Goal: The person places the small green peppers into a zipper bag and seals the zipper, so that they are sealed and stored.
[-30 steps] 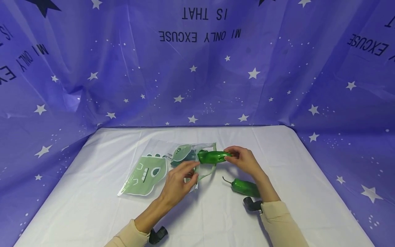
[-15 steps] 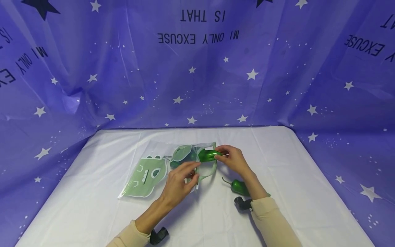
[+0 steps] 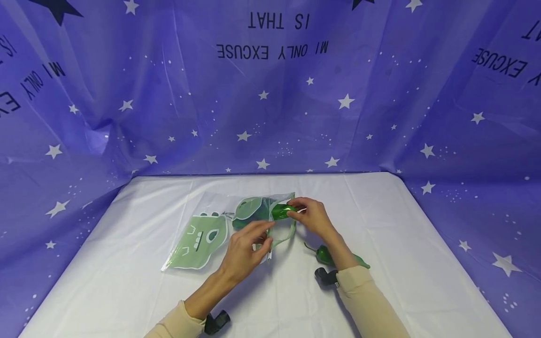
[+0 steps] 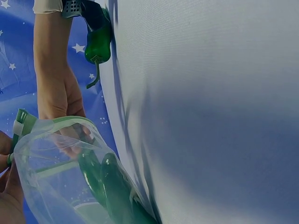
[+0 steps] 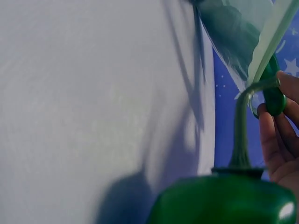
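Observation:
A clear zip bag (image 3: 191, 251) with a green monster print lies on the table, its green-edged mouth facing right. My left hand (image 3: 243, 246) pinches the near side of that mouth; the left wrist view shows its fingers (image 4: 5, 158) at the green zip rim. My right hand (image 3: 312, 216) holds a shiny green pepper (image 3: 280, 212) by one end, its other end inside the bag mouth. Another green pepper (image 4: 117, 186) is inside the bag. Under my right forearm lies a third green pepper (image 3: 323, 255) with a curved stem (image 5: 240, 126), partly hidden.
A white cloth covers the table (image 3: 139, 300). Behind and beside it hangs a purple curtain (image 3: 296, 117) with stars and lettering. Black wrist cameras (image 3: 218, 323) sit at both cuffs.
My right hand has moved left, pushing the held pepper further into the bag mouth. My left hand stays at the rim. The loose pepper's tip now shows beyond my forearm.

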A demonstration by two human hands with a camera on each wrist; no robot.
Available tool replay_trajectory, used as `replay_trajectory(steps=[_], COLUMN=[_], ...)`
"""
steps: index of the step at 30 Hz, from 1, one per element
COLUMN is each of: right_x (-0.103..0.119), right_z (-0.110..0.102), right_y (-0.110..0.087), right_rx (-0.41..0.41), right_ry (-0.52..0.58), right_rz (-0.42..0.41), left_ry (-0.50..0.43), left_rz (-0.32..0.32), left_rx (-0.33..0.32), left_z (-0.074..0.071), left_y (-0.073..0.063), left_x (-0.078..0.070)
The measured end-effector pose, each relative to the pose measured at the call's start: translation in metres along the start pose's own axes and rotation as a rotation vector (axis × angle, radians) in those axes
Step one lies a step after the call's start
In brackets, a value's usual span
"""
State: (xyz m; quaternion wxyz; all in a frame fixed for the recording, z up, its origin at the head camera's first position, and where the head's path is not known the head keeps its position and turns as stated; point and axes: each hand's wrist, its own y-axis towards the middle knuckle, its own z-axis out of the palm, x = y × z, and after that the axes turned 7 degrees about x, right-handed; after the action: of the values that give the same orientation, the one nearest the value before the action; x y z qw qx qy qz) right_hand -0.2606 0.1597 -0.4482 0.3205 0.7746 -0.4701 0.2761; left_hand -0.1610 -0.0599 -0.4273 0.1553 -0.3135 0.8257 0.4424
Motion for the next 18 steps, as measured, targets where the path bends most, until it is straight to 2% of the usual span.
replay_trajectory(steps=[5,18], right_x=[0.002,0.003], right_z=[0.004,0.013], right_y=[0.003,0.004], right_rx=[-0.015,-0.031], right_ry=[-0.016,-0.040], right_rz=[-0.016,-0.049], left_ry=[0.002,-0.002], left_rz=[0.020,0.020], left_rx=[-0.007,-0.016], left_z=[0.000,0.001], left_y=[0.000,0.000], left_x=[0.001,0.001])
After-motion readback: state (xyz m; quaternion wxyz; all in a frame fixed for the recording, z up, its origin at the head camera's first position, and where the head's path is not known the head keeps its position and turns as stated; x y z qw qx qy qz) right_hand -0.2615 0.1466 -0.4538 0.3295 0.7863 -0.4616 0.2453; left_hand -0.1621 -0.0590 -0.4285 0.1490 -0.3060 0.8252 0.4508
